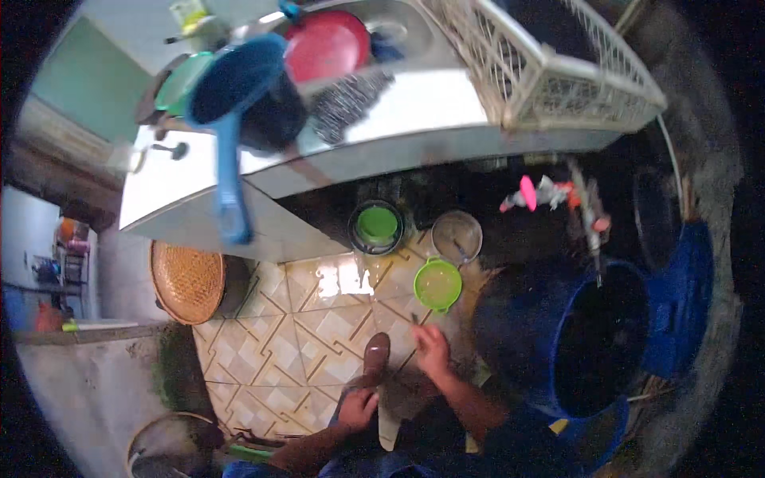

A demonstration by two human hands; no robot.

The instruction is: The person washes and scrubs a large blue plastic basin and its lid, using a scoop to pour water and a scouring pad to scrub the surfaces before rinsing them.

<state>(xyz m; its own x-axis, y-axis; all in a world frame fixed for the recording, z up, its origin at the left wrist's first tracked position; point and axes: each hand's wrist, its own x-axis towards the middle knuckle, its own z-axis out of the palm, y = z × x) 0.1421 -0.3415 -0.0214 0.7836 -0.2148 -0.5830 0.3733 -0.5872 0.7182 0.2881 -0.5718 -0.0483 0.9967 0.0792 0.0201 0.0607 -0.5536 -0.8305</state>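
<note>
My right hand (432, 350) reaches out over the tiled floor, its fingers pinched around a small dark thing (414, 319) too blurred to name. Just beyond it sits a bright green basin (437, 287) with two small handles. My left hand (358, 410) is nearer to me, fingers curled in, above my leg; nothing shows in it. Behind the green basin stands a round metal bowl (457, 237). To its left, a green bowl (377, 226) rests inside a dark round pot (355, 239). A brown shoe (378, 350) shows between the hands.
A large blue barrel (558, 350) stands on the right, under a tap (594, 231). Above, the white counter (430, 99) bears a blue dipper (231, 175), a red basin (327, 46) in the sink, and a white plastic rack (558, 88). A woven basket (188, 280) leans at left.
</note>
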